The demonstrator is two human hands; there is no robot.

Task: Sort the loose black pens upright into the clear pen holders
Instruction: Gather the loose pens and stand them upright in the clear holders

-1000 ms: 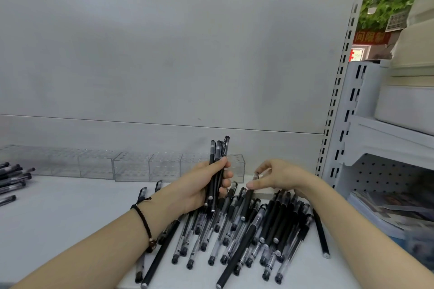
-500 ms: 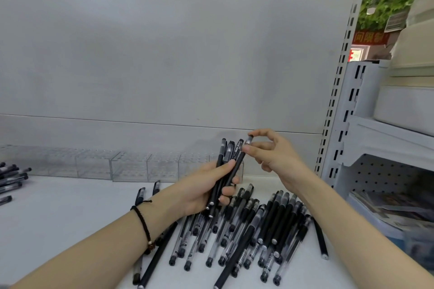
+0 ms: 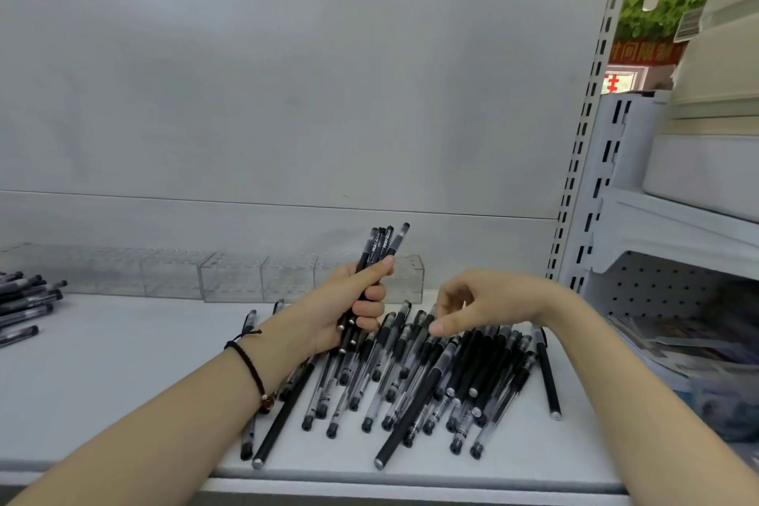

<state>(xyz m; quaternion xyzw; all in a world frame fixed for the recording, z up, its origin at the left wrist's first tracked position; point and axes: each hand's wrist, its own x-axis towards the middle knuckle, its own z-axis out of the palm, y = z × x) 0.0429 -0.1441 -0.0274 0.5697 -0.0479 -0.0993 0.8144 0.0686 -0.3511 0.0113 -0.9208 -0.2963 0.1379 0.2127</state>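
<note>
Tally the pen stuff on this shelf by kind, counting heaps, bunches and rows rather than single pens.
Heaps of loose pens lying on the shelf: 2 (second heap at the left edge)
Bunches of pens gripped in the left hand: 1
Rows of clear pen holders: 1
Total: 4

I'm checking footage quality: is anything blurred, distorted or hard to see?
Head view: soft even light, faint shadows; wide-angle distortion slants the shelf upright; the clear pen holders fade into the grey back panel; the right hand is slightly blurred.
</note>
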